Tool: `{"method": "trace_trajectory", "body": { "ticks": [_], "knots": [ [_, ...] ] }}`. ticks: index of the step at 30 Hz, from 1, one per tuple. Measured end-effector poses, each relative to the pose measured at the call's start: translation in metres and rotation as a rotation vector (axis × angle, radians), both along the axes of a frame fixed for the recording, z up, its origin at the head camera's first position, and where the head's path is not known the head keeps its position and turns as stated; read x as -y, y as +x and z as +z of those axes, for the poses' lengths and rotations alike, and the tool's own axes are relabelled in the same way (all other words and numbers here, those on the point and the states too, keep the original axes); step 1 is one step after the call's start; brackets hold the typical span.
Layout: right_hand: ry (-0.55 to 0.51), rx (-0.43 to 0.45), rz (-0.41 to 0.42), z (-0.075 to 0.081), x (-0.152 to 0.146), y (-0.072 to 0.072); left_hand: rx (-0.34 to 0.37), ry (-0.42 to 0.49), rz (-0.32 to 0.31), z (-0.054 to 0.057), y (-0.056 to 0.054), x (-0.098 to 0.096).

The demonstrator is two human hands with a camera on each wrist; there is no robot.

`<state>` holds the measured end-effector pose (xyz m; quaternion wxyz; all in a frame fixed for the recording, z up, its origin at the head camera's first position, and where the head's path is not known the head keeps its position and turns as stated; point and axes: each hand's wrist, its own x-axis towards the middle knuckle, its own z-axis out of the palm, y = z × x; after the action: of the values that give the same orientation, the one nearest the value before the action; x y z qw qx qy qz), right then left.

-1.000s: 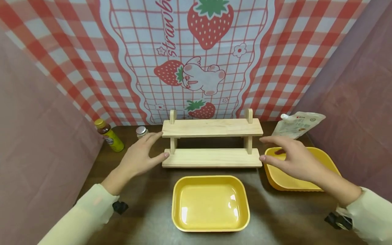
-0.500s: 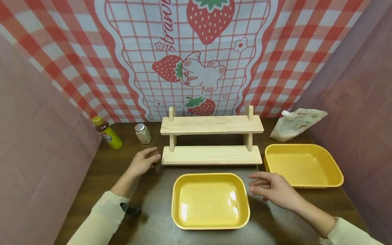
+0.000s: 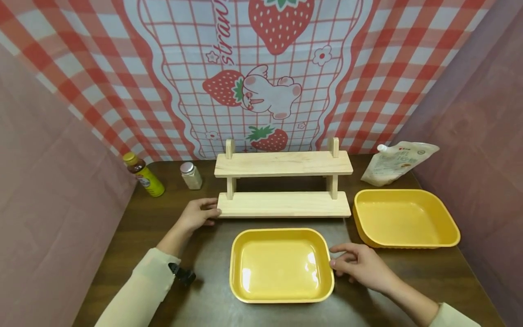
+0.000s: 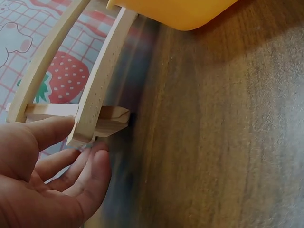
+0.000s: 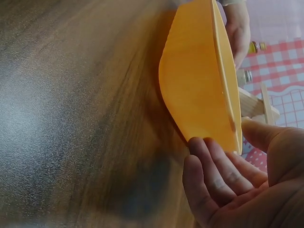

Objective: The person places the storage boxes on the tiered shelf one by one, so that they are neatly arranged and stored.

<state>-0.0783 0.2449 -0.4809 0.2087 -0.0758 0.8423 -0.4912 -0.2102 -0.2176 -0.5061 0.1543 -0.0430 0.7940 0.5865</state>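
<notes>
Right hand (image 3: 363,265), fingers bent at right rim of nearer yellow tray (image 3: 282,272), left hand (image 3: 194,215), fingers bent at left end of one wooden shelf (image 3: 283,205) behind it, cannot tell if either clamped, second yellow tray (image 3: 402,220) near table (image 3: 449,277) right edge, one bottle (image 3: 149,180), one jar (image 3: 193,180), toward back left corner, one pouch (image 3: 396,165), back right corner.

Brown table (image 3: 132,231), wooden rack (image 3: 283,163), yellow trays (image 3: 282,268) (image 3: 404,222), bottle (image 3: 149,180), jar (image 3: 191,176), pouch (image 3: 396,164)
</notes>
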Motion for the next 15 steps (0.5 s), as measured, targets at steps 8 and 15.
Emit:
{"method": "trace_trajectory", "body": {
  "ticks": [8, 15],
  "knots": [
    [-0.045, 0.060, 0.063, -0.001, 0.002, 0.003, -0.033, 0.025, 0.029, -0.006, 0.009, -0.003],
    [-0.045, 0.064, 0.088, -0.002, 0.003, 0.002, -0.115, 0.003, 0.059, -0.010, 0.015, -0.004]
  ]
}}
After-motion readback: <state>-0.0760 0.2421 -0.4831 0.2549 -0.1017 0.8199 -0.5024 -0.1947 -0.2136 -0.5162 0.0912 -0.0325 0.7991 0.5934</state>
